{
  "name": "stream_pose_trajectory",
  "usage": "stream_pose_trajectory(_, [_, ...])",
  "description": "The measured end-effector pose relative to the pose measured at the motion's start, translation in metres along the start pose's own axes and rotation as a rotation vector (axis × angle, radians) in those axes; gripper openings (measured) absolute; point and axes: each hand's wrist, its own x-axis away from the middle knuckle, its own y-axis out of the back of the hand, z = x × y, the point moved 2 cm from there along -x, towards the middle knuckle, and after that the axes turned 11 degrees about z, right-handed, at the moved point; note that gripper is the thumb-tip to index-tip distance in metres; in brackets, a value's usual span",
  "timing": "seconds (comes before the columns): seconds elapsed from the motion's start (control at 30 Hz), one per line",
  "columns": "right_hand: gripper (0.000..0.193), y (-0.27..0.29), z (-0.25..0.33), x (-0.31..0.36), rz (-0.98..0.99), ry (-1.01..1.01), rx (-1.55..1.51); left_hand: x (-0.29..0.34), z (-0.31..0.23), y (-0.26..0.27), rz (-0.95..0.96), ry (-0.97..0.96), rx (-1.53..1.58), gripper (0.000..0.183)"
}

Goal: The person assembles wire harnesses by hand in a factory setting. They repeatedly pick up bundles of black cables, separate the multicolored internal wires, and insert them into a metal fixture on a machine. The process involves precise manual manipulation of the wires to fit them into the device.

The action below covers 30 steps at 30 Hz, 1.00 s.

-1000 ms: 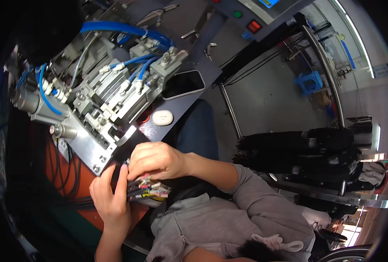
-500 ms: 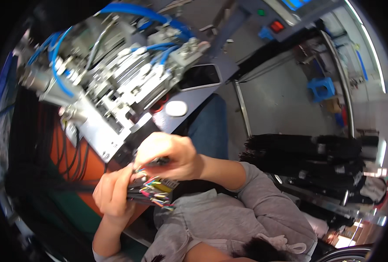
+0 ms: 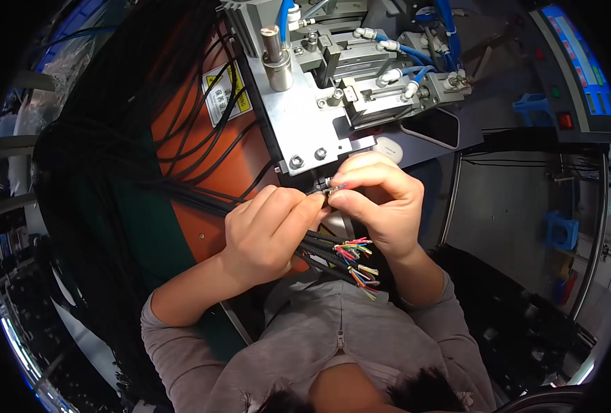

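Pneumatic fixture (image 3: pixel 333 89) at 12 o'clock, nothing loaded that I can see. Black cable bundle (image 3: pixel 319 251) in left hand (image 3: pixel 267 237), closed grip. Right hand (image 3: pixel 381 203) pinches one cable end (image 3: pixel 333 186) at the fixture's lower edge. Remaining stripped ends wait at 6 o'clock.

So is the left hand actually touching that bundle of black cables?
Touching. The head view shows the left hand closed around the bundle of black cables, whose coloured wire ends fan out just past its fingers.
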Motion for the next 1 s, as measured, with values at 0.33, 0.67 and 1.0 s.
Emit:
stream_pose_trajectory(0.33, [0.014, 0.008, 0.011, -0.002, 0.116, 0.076, 0.602, 0.002, -0.007, -0.005, 0.099, 0.063, -0.175, 0.024])
stream_pose_trajectory(0.67, [0.010, 0.029, -0.012, 0.012, 0.221, -0.305, 0.030, 0.007, -0.009, -0.009, 0.188, 0.019, -0.219, 0.035])
stream_pose_trajectory(1.0, [0.011, 0.024, -0.020, 0.012, 0.168, -0.190, 0.193, 0.006, -0.005, -0.013, 0.141, -0.030, -0.265, 0.035])
